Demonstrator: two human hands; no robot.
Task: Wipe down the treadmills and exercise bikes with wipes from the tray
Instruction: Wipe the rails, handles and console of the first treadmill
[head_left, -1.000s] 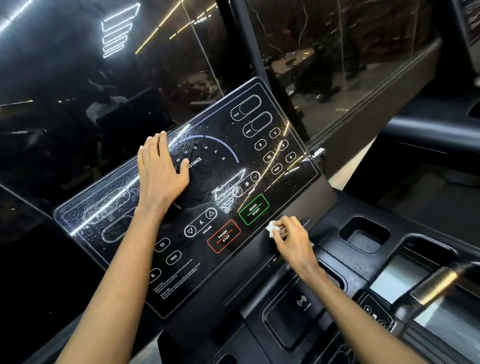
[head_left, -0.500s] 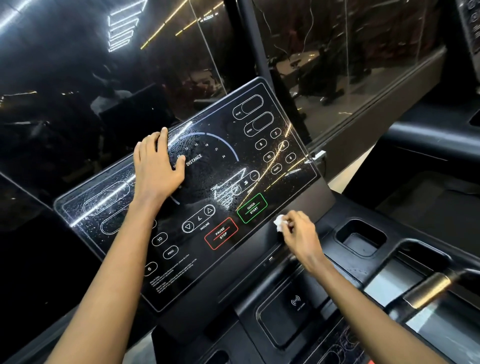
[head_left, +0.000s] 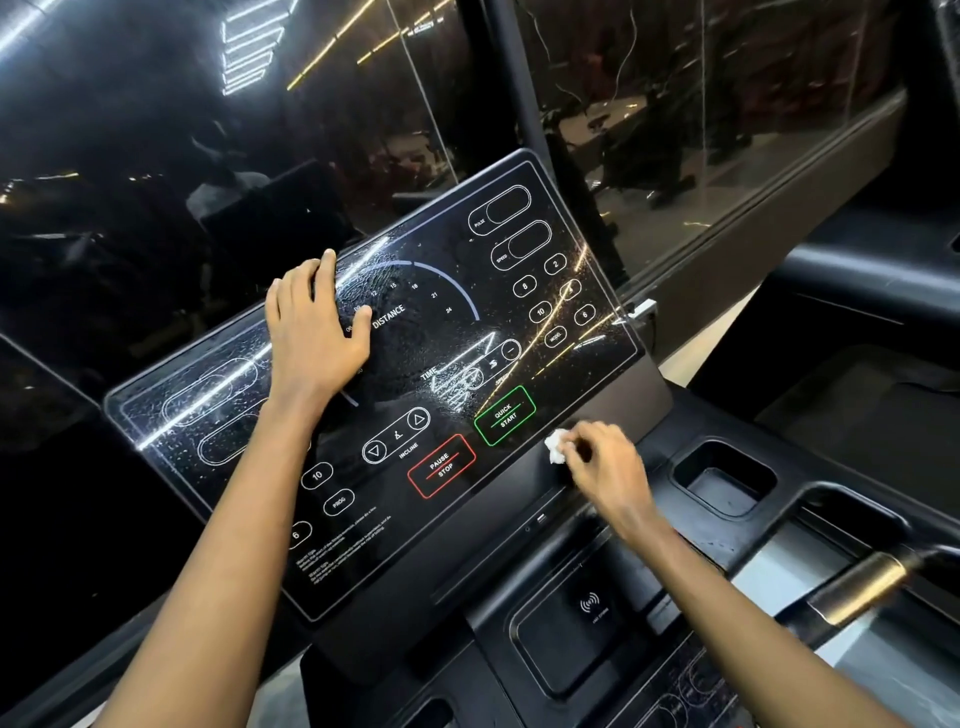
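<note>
Pinching the wipe (head_left: 556, 449), the right hand (head_left: 609, 470) has crept rightward along the console (head_left: 457, 338) edge; left hand (head_left: 317, 338) stays flat, fingers straight.

Wet treadmill console (head_left: 457, 338), crumpled wipe (head_left: 555, 448) against lower edge

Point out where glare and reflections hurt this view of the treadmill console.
Head view: light streaks glare across the console panel, washing out markings near the TIME label; head view again: the dark window glass behind mirrors ceiling strip lights; the white wipe in the right hand looks sharp.
</note>
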